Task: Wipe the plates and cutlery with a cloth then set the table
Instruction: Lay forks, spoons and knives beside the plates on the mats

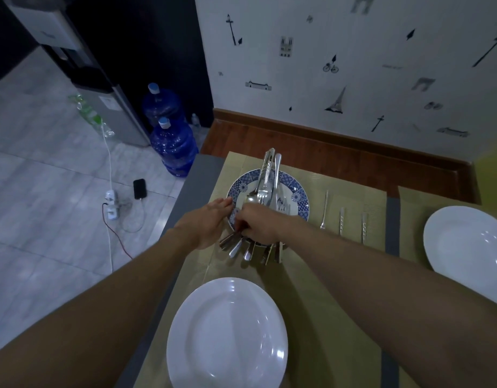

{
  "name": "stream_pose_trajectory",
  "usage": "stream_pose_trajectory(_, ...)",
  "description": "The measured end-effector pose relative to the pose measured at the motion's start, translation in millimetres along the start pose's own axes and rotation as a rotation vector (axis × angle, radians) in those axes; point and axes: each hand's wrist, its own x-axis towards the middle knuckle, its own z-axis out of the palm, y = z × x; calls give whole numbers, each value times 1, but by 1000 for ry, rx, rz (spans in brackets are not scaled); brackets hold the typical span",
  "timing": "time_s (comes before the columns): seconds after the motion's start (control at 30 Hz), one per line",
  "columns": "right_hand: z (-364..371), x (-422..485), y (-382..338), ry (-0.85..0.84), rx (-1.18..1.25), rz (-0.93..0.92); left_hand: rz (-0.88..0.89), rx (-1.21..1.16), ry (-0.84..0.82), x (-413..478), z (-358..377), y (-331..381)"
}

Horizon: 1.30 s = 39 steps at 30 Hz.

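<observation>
A blue-patterned plate at the far middle of the table carries a pile of cutlery, with handles sticking out over both its far and near rims. My left hand rests at the plate's left rim, fingers fairly straight. My right hand reaches into the near side of the pile, fingers curled around cutlery handles. A white plate lies close in front of me. Another white plate sits at the right. No cloth is visible.
Three pieces of cutlery lie side by side on the tan placemat right of the patterned plate. The table's left edge drops to a tiled floor with water jugs, a phone and a power strip. A wall stands behind.
</observation>
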Motion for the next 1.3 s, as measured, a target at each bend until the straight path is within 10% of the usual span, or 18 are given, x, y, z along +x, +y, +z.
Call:
stream_pose_trajectory(0.53, -1, -39, -1, 380, 364, -211, 21, 62, -8, 1, 8, -1)
stream_pose_trajectory(1.3, -16, -75, 36, 902, 753, 387, -30, 114, 98, 3, 10, 22)
